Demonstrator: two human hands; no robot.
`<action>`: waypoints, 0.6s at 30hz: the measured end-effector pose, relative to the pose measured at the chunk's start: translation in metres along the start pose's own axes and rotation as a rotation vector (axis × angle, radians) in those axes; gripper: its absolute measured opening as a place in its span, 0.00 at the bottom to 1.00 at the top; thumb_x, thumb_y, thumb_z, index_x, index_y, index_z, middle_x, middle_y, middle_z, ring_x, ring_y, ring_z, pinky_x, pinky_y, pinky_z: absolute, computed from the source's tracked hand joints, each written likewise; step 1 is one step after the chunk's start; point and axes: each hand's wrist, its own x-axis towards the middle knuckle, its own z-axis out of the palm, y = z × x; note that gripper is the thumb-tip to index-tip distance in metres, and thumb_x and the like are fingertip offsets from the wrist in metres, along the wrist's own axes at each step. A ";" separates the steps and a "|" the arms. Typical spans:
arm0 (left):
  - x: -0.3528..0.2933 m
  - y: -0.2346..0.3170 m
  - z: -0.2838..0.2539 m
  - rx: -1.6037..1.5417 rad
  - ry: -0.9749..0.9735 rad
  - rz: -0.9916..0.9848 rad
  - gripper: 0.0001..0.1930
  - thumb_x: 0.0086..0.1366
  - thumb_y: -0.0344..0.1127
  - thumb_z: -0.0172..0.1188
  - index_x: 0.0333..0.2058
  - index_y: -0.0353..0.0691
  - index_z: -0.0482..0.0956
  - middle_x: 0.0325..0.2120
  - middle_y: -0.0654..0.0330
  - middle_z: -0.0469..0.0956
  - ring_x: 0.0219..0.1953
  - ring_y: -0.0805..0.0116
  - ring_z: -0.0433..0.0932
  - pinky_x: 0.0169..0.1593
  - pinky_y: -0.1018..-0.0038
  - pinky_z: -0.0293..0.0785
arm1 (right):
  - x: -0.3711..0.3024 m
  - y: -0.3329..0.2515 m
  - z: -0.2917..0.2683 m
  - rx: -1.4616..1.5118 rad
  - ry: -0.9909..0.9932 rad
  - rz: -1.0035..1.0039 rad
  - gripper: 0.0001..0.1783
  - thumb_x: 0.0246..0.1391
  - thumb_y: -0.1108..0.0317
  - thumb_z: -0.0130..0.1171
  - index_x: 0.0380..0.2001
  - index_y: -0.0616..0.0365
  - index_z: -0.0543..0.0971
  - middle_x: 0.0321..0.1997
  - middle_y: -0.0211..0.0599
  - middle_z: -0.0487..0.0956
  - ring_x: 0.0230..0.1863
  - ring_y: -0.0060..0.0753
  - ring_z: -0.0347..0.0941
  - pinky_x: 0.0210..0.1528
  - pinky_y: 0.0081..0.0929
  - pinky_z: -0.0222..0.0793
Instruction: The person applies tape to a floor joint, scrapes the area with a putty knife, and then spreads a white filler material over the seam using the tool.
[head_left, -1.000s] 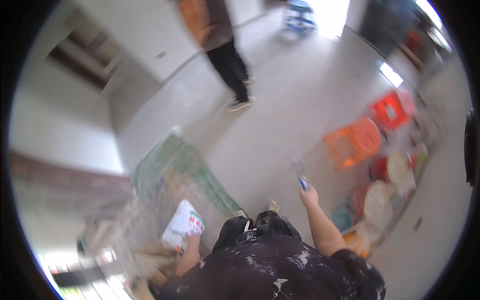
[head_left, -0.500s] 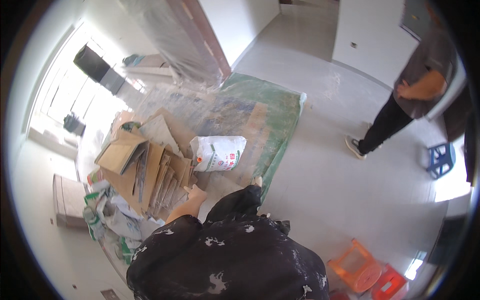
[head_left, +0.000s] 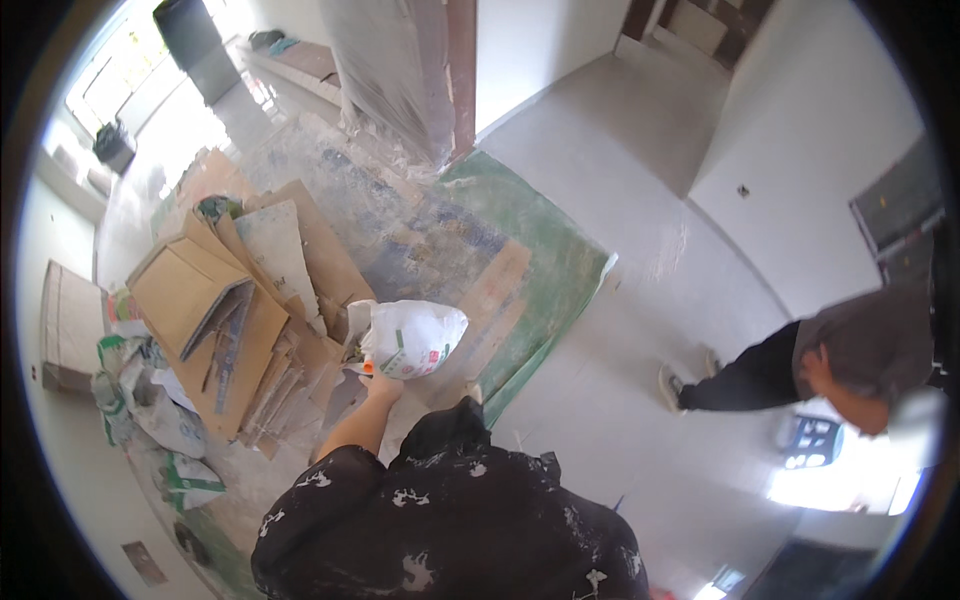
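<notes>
A white woven bag (head_left: 425, 340) with green and red print stands or leans beside a heap of cardboard. Its mouth gapes toward the left, and a small orange item (head_left: 369, 368) shows at the near edge of that opening. My left hand (head_left: 381, 386) is closed at the near rim of the bag, right by the orange item; its fingertips are partly hidden there. My right hand does not appear; only the dark, white-stained clothing of my body fills the lower middle.
Flattened cardboard boxes (head_left: 215, 310) pile up to the left, with crumpled white-and-green sacks (head_left: 165, 410) beyond. Stained green sheeting (head_left: 560, 260) covers the floor ahead. At right another person (head_left: 850, 350) stands near a blue stool (head_left: 813, 442).
My left hand has reached the bag's rim, where it was apart from it. The bag has tilted and its mouth has widened. The view has turned, and the orange stool has left it.
</notes>
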 end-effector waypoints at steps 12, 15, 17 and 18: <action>0.066 0.060 -0.060 -0.229 0.091 -0.362 0.32 0.49 0.44 0.64 0.52 0.34 0.71 0.51 0.44 0.73 0.55 0.50 0.70 0.57 0.61 0.64 | 0.070 -0.312 -0.050 0.017 -0.082 0.228 0.17 0.55 0.55 0.50 0.23 0.58 0.73 0.10 0.37 0.67 0.14 0.39 0.69 0.18 0.38 0.65; 0.085 0.002 -0.043 -0.486 0.129 -0.674 0.33 0.49 0.38 0.62 0.55 0.33 0.67 0.52 0.45 0.71 0.59 0.50 0.66 0.61 0.58 0.59 | 0.123 -0.359 -0.038 -0.107 -0.177 0.272 0.18 0.55 0.55 0.50 0.23 0.59 0.73 0.11 0.38 0.68 0.14 0.40 0.70 0.18 0.38 0.65; 0.095 -0.024 -0.035 -0.616 0.231 -0.933 0.33 0.48 0.36 0.62 0.55 0.31 0.67 0.51 0.43 0.72 0.58 0.49 0.67 0.61 0.59 0.58 | 0.169 -0.385 -0.034 -0.189 -0.245 0.301 0.19 0.55 0.54 0.50 0.23 0.59 0.73 0.11 0.39 0.69 0.15 0.40 0.71 0.19 0.38 0.65; 0.084 -0.017 -0.042 -0.588 0.242 -0.968 0.33 0.48 0.36 0.62 0.55 0.31 0.67 0.51 0.43 0.73 0.58 0.49 0.68 0.61 0.59 0.58 | 0.195 -0.399 -0.034 -0.237 -0.279 0.320 0.19 0.55 0.54 0.50 0.23 0.60 0.73 0.11 0.39 0.69 0.15 0.40 0.71 0.19 0.38 0.66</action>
